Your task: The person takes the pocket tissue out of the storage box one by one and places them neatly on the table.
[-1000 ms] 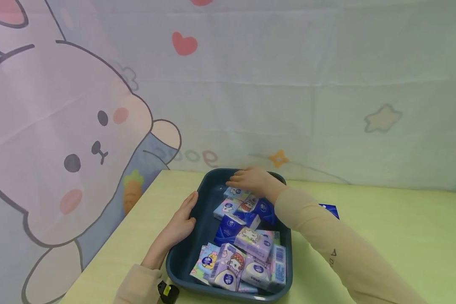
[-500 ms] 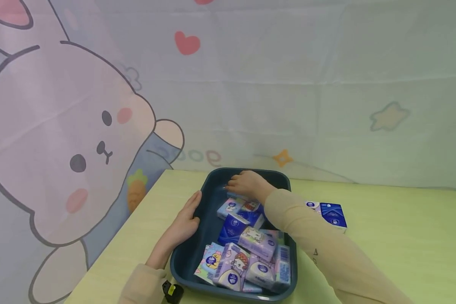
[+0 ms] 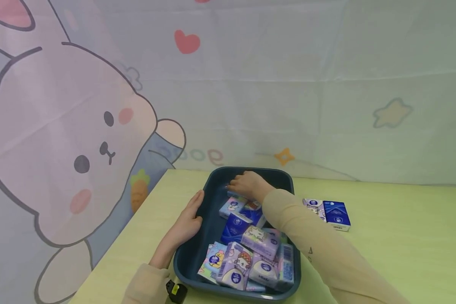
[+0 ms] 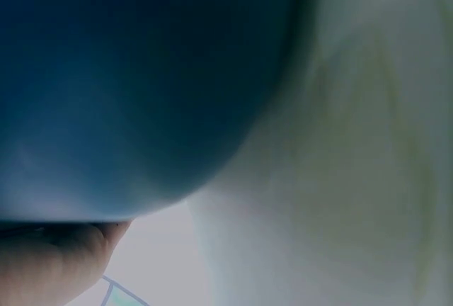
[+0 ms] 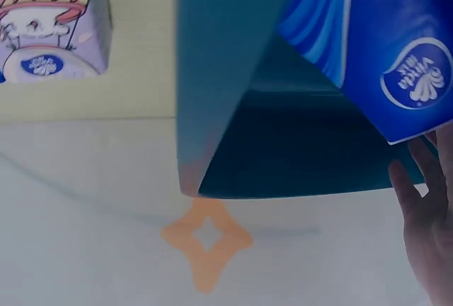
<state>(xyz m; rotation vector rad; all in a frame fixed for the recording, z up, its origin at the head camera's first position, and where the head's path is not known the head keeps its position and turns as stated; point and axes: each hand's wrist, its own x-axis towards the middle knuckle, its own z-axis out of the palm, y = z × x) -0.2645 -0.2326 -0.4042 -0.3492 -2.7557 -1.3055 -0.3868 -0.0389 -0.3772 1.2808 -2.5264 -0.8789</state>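
A dark teal plastic bin [image 3: 209, 230] holds several tissue packs: a dark blue pack [image 3: 235, 227], a lilac pack [image 3: 261, 241] and a light blue pack [image 3: 232, 207] among them. My left hand [image 3: 188, 221] rests along the bin's left side, fingers straight and thumb near the rim. Inside the far end, my right hand [image 3: 248, 185] curls its fingers down over another light blue tissue pack [image 3: 232, 194], mostly covered by them. In the right wrist view, a dark blue pack [image 5: 400, 44] hides some fingertips.
On the pale green table [image 3: 395, 236], right of the bin, a lilac tissue pack [image 3: 314, 206] and a dark blue one [image 3: 337, 214] lie side by side. A cartoon-printed cloth backdrop [image 3: 258, 93] hangs behind the table. Near my left wrist is a small black device [image 3: 176, 291].
My right hand has lowered into the far end, its fingers bending from straight to curled over the pack. The whole view has shifted slightly; my left hand stays on the bin's side.
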